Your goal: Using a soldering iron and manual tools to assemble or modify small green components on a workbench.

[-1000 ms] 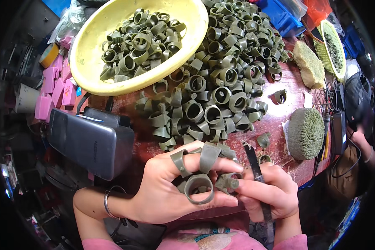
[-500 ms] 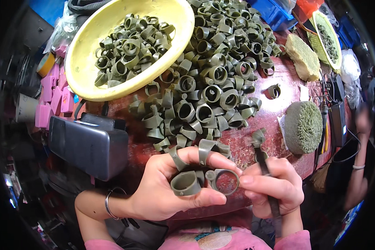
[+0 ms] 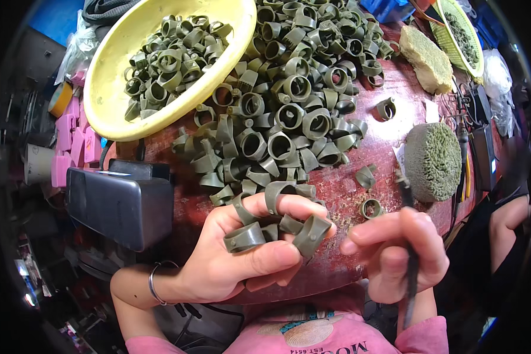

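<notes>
My left hand (image 3: pixel 218 274) is closed around several dark green finger rings. Two of them loop over its raised fingers, a wide ring (image 3: pixel 246 238) lies above the thumb, and another ring (image 3: pixel 314 236) sits at the fingertips with its broad face showing. My right hand (image 3: pixel 430 248), a short gap to the right, holds a thin dark pen-shaped tool (image 3: pixel 406 194) upright against its fingers. Motion blurs the tool's tip, and its exact kind is unclear. Beyond both hands spreads a large heap of similar rings (image 3: pixel 283 146).
A yellow bowl (image 3: pixel 103 121) of rings leans at the far left, above a dark box-like device (image 3: pixel 118 206). A round green bristly block (image 3: pixel 433 162), a yellowish rough block (image 3: pixel 425 59) and a yellow-green basket (image 3: pixel 481 65) line the right. Loose rings (image 3: pixel 371 208) lie on the red table (image 3: pixel 342 277).
My right hand has moved right with the tool, away from the left hand. The ring at my left fingertips has turned from hoop-on to its broad face. The view has shifted slightly.
</notes>
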Demonstrator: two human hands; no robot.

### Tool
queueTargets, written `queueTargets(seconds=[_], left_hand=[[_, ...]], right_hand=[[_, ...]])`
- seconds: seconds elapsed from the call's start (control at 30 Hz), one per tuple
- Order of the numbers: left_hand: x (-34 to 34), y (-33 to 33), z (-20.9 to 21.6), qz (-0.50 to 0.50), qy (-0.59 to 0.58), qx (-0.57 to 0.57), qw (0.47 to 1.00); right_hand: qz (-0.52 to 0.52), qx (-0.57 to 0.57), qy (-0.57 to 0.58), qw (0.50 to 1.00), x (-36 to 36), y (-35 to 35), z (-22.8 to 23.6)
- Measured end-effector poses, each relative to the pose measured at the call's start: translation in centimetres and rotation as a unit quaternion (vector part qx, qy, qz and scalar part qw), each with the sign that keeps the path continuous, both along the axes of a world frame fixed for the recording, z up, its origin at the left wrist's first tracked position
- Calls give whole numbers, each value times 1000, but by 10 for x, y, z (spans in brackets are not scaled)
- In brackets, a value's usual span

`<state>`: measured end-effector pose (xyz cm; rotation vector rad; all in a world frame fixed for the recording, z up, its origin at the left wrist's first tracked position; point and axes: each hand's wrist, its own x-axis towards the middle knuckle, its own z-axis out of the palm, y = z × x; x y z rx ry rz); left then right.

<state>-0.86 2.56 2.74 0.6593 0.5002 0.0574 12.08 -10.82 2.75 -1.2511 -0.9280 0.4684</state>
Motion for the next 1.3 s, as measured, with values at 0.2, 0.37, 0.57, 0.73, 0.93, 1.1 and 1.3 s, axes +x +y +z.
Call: queueTargets(seconds=[0.2, 0.37, 0.57, 0.73, 0.93, 1.1, 1.3], left_hand=[[-1, 4, 3, -11, -4, 25, 1000], [-3, 3, 2, -9, 8, 46, 999], [-3, 0, 0, 10, -16, 117, 993], [-3, -2, -5, 28, -40, 155, 987], [-4, -3, -6, 36, -31, 170, 984], [-1, -5, -8, 62, -56, 197, 977], [3, -6, -1, 57, -23, 223, 973]], right_hand=[[-21, 77, -11, 997, 1, -2, -7], [74, 50, -56, 994, 11, -2, -10], [122, 43, -51, 990, 13, 1, -11], [155, 25, -81, 984, 16, 1, -9], [146, 3, -127, 981, 18, 2, -9], [131, 2, -154, 979, 15, 5, -9], [140, -52, -276, 950, 18, 0, 1]])
